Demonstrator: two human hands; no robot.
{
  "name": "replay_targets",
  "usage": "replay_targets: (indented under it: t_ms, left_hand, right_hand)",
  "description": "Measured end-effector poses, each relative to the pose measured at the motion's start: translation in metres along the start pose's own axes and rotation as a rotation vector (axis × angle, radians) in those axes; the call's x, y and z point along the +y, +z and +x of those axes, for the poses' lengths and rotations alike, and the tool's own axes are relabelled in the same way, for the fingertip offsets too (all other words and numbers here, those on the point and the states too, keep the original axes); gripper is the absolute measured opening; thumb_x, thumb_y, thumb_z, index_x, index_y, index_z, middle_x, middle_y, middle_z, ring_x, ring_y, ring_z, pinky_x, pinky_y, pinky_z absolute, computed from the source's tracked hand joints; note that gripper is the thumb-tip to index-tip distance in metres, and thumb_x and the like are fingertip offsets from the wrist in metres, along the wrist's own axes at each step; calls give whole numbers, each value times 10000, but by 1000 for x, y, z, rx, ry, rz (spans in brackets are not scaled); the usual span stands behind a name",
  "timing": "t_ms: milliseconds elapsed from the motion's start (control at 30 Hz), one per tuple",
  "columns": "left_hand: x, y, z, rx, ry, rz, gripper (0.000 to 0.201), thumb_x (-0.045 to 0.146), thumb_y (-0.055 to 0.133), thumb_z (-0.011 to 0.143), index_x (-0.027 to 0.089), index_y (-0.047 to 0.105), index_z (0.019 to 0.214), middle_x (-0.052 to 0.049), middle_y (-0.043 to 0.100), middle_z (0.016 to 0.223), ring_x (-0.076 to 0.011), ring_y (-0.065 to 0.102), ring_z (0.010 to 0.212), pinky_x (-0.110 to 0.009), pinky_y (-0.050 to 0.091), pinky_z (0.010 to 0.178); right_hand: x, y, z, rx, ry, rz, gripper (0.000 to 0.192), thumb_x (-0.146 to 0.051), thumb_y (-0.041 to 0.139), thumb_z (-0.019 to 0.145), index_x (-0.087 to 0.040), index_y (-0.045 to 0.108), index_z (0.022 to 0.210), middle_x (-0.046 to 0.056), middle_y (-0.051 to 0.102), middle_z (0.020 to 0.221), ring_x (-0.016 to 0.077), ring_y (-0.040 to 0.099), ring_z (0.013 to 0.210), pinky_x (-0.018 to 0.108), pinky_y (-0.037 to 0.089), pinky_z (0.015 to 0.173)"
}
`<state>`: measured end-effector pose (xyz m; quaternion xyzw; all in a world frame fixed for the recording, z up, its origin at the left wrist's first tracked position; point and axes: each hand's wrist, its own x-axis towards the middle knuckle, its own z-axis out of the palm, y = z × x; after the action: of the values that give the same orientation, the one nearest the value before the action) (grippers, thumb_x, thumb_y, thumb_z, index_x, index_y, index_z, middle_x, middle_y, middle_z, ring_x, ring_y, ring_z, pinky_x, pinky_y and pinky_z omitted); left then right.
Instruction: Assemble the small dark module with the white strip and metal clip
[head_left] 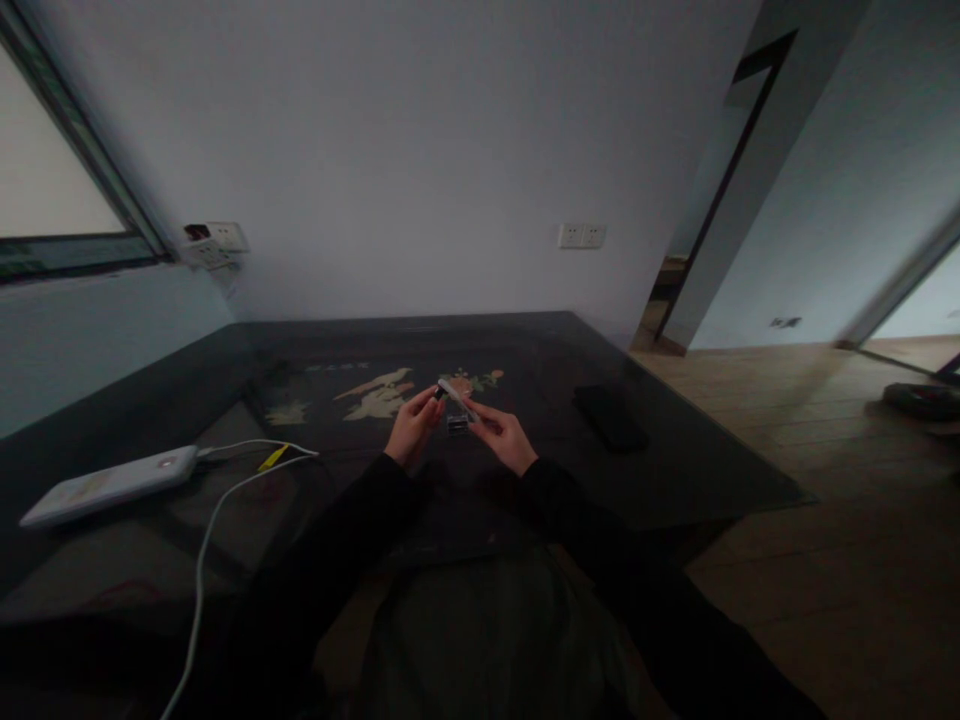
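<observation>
1. Far left: flat white rectangular power bank (112, 485) lies on the dark glass-topped table (675, 450), near its left edge.
2. White cable (206, 560) runs from the power bank's right end, loops across the tabletop and drops off the near edge. A yellow tag (273, 458) sits on it just past the plug.
3. Wall behind, left: white socket cluster (214, 245) with something plugged in. Further right, a white double wall switch (582, 236).
4. Table centre: pale bird-and-flower inlay pattern (379, 395) under the glass, just beyond the hands.
5. Left hand (412, 428): fingers curled, thumb and fingertips pinched on the dark end of a slim white stick-shaped object (454, 396), held above the table centre.
6. Right hand (506, 440): fingers pinched closed on the other end of the same object; it spans between both hands, tilted. Exact grip too small to resolve.
7. Small clear boxy item (457, 426) sits just below the object, between the hands; can't tell whether it rests on the table or is held.
8. Right: flat black rectangular slab (610, 418) on the table, well apart from the hands. Nothing lies between it and them.
9. Both black sleeves (330, 560) reach in from the near edge.
</observation>
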<state>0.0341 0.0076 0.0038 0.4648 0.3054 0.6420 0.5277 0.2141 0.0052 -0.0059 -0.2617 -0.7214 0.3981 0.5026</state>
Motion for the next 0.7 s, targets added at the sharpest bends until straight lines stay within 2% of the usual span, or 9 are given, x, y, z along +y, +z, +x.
replay_targets:
  t_ms: [233, 400, 567, 700]
  left_hand:
    - [2, 1, -1, -5, -6, -25, 502, 408, 762, 647, 119, 666, 1046, 26, 501, 615, -59, 417, 557, -182, 314, 525]
    - [2, 3, -5, -12, -5, -26, 521, 418, 779, 616, 123, 666, 1031, 40, 477, 592, -55, 407, 537, -179, 322, 516]
    - [-1, 2, -7, 13, -18, -12, 546, 426, 772, 615, 124, 652, 1054, 34, 519, 628, -53, 429, 542, -183, 335, 525]
    - [-1, 2, -5, 14, -22, -33, 536, 420, 772, 621, 125, 656, 1053, 35, 517, 622, -55, 433, 551, -177, 338, 524]
  right_hand:
    - [-9, 3, -5, -77, 34, 46, 442, -314, 609, 806, -216, 581, 1236, 59, 596, 1255, 230, 577, 1139, 385, 442, 984]
    - [-6, 0, -5, -33, 38, 50, 449, -334, 609, 805, -226, 581, 1239, 60, 586, 1269, 239, 566, 1151, 383, 453, 969]
    - [1, -3, -1, 30, 46, 20, 476, -336, 605, 805, -205, 563, 1261, 81, 602, 1249, 246, 588, 1112, 393, 460, 950]
    - [2, 0, 0, 8, 26, 10, 457, -329, 605, 803, -211, 578, 1244, 69, 607, 1244, 236, 597, 1092, 376, 473, 928]
